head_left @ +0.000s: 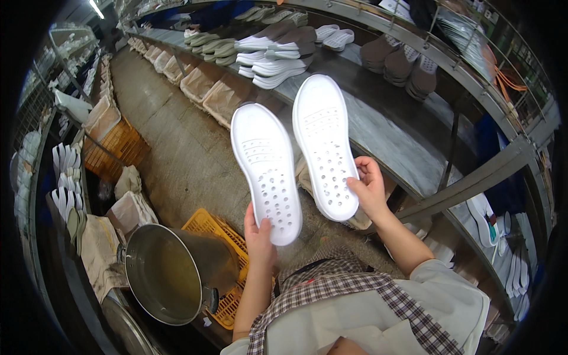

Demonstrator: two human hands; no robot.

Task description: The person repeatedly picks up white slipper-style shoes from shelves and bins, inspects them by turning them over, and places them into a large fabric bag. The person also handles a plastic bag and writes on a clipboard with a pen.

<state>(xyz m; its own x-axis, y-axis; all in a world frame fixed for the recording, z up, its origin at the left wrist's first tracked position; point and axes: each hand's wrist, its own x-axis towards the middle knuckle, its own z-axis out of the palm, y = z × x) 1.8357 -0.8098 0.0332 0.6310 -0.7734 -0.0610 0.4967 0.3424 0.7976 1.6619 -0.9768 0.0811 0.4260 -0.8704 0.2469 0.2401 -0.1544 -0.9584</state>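
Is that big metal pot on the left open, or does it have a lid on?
Open. No lid covers the big metal pot, so you see right down inside it.

Left hand [260,241] 1, right hand [371,189] 1. Held white soles [325,133] 2, 12 o'clock. Metal pot [163,275] 1, 8 o'clock. Yellow crate [226,318] 1, 7 o'clock. Orange crate [121,148] 1, 9 o'clock. Light tube [96,8] 1, 10 o'clock. Other shelf soles [277,56] overlap, uncountable.

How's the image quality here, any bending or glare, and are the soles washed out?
Head view: strong fisheye bending, plain in the curved rail, with black corners; head view: bright lamp upper left, dim far aisle; head view: left sole and right sole very bright, yet detailed.
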